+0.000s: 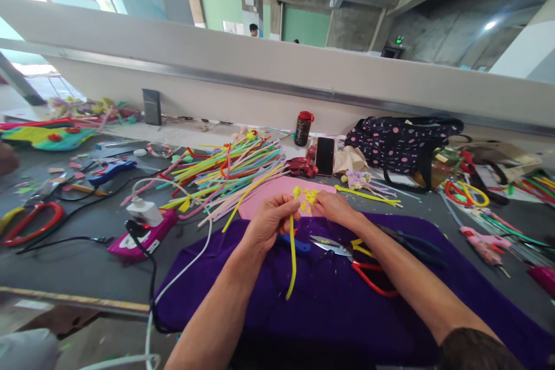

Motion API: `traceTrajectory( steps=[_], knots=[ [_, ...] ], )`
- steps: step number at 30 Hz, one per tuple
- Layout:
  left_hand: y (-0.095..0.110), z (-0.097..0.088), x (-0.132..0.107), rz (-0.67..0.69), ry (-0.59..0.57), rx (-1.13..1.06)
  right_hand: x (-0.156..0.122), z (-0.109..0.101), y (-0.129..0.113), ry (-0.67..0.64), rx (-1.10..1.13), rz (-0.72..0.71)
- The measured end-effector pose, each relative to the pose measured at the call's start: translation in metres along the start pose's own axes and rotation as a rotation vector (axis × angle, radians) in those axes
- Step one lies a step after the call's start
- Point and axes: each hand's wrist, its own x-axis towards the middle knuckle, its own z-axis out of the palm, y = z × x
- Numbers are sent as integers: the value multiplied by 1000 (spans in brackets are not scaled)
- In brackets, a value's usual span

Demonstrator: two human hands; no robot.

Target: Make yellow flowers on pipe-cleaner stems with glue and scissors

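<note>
Yellow stem [292, 260], part-hidden in left hand [274, 217], hold unclear in right hand [337, 208]

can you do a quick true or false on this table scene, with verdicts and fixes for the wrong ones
1. The left hand pinches a yellow stem. True.
2. The right hand is gripping scissors. False: the right hand is at small yellow pieces.
3. A white plug sits on the magenta power strip. True.
4. The phone lies on the purple cloth. False: the phone is beyond the pink sheet.
</note>
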Motion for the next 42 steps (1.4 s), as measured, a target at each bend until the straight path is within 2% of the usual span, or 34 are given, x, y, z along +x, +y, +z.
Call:
traceTrajectory(
  steps=[7, 12, 14, 26, 30, 35, 42],
  knots=[
    [-9, -1, 4, 3, -6, 15, -18, -15, -5, 21, 305, -40],
    [-12, 0, 6, -5, -8, 30, -23, -13, -11, 26, 820, 1],
    [-13, -1, 7, -1, -9, 34, -23, -13, -13, 22, 959, 19],
    [-17, 0, 7, -29, -10, 48, -40, -22, -37, -85, 1328, 57],
    [-17, 2, 7, -37, 1, 53, -41, -21, -37, -84, 1363, 62],
    [-17, 5, 7, -72, 15, 45, -42, -22, -39, 14, 1290, 5],
    [-18, 6, 8, -75, 9, 34, -46, -26, -45, 55, 1212, -47]
  ],
)
